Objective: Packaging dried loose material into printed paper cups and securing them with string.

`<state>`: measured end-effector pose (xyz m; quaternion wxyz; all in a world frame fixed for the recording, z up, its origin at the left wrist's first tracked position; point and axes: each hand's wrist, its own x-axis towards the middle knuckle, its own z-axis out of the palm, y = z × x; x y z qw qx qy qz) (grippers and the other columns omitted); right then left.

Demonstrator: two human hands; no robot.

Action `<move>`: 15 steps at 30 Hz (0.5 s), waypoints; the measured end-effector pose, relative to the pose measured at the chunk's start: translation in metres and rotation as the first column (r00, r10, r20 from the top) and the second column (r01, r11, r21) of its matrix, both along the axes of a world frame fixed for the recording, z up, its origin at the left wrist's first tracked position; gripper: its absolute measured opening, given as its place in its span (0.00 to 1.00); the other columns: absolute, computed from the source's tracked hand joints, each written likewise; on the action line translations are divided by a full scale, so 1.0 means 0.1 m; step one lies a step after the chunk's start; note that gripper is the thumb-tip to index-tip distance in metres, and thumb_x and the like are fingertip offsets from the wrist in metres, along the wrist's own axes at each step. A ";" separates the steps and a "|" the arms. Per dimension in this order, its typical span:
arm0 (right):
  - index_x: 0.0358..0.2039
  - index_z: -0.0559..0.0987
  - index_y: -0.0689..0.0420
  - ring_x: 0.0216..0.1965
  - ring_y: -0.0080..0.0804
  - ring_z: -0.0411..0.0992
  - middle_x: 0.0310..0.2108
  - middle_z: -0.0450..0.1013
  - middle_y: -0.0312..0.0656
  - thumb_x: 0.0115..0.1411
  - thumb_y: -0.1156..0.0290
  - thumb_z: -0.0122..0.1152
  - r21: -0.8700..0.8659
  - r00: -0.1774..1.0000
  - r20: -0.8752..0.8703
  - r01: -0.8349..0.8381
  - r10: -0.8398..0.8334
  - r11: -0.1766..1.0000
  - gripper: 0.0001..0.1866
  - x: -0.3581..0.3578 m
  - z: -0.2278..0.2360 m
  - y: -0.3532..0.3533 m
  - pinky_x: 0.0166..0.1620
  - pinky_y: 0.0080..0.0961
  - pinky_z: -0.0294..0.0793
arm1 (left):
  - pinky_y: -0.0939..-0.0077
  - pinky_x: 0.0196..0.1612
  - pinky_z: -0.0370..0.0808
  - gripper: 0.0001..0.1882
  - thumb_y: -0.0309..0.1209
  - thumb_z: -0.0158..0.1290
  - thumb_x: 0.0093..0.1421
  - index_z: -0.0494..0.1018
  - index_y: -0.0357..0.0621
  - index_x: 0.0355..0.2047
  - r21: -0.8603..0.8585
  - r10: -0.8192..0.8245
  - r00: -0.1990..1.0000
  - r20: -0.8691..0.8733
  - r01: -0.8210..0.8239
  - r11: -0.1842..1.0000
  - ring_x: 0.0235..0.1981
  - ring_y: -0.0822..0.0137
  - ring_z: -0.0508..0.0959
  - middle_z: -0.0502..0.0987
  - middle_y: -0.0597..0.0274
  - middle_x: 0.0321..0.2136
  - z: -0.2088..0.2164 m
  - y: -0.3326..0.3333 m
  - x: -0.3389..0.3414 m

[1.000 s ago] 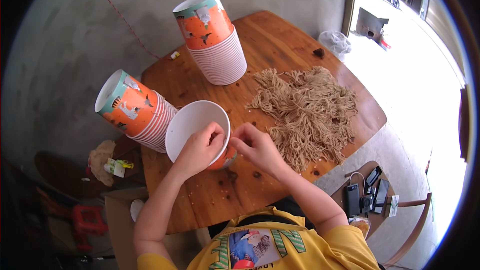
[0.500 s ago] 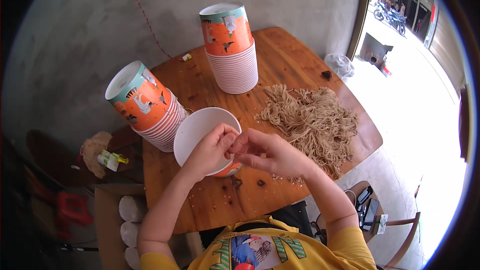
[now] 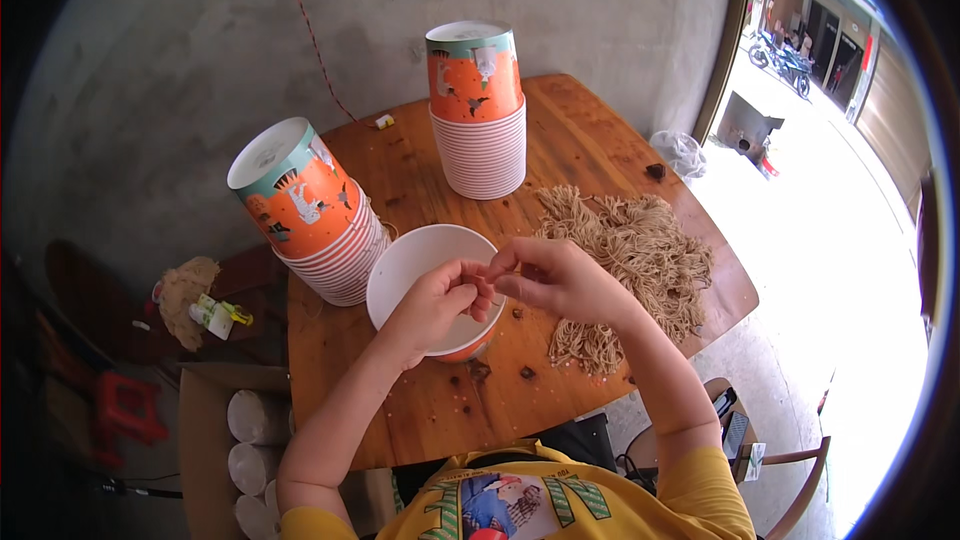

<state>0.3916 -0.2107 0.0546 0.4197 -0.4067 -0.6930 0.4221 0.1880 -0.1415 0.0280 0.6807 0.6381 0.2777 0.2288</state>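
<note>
My left hand [image 3: 443, 302] is closed in a pinch above the right side of an upright paper bucket [image 3: 400, 285], white inside and orange outside. My right hand [image 3: 553, 280] meets it there, thumb and forefinger pressed together at the left fingertips. Whatever the fingers hold is too small to make out. To the right of the bucket lies a loose heap of beige strings [image 3: 640, 270]. Two stacks of upside-down orange paper buckets flank the work: a leaning stack [image 3: 310, 205] on the left and an upright stack [image 3: 480, 110] at the back.
Tiny crumbs dot the wooden table [image 3: 400, 420] near its front edge. A cardboard box [image 3: 205, 440] with white rolled items stands at lower left. On the right is a wooden chair [image 3: 805, 485] with small devices on it. A grey wall [image 3: 200, 70] rises behind the table.
The view has shifted, so the table things appear slightly farther right and lower. Both hands stay together at the bucket, now a little higher over it, with the fingertips still meeting.
</note>
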 end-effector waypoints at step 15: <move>0.38 0.75 0.53 0.32 0.32 0.73 0.32 0.68 0.36 0.50 0.61 0.70 0.753 0.662 0.476 0.034 -0.579 0.658 0.18 -0.26 -0.11 -0.22 0.29 0.27 0.76 | 0.78 0.46 0.77 0.12 0.22 0.43 0.68 0.66 0.37 0.51 -0.109 0.137 0.988 0.066 -0.129 0.986 0.40 0.73 0.78 0.75 0.61 0.40 0.10 -0.14 0.11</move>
